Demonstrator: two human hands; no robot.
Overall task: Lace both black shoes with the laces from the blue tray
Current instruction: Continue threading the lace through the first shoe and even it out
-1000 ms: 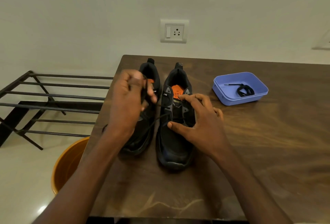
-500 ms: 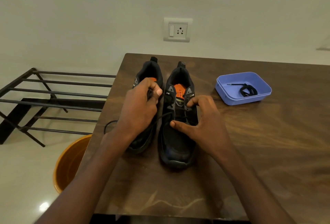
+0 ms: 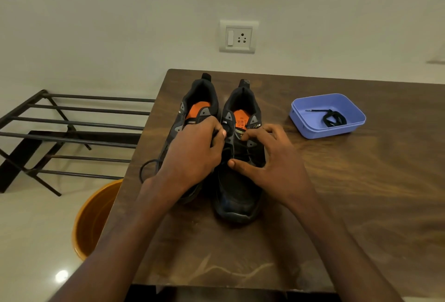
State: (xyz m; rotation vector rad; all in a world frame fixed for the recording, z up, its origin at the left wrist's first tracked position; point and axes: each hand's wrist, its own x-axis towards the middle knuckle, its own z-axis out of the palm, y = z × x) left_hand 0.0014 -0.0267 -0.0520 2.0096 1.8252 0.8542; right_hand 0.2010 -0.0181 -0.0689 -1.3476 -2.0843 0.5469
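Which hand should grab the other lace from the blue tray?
The right hand: it is nearer the blue tray holding the spare lace, while the left hand pinches the first lace.

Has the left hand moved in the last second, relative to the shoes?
Yes. The left hand, pinching the lace, has dropped from above the left shoe towards the right shoe's eyelets.

- Two black shoes (image 3: 237,157) stand side by side on the tabletop (image 3: 337,193).
- The left hand (image 3: 192,154) pinches a lace (image 3: 148,169); the right hand (image 3: 272,162) rests on the right shoe.
- The blue tray (image 3: 310,128) holds another lace (image 3: 333,118).
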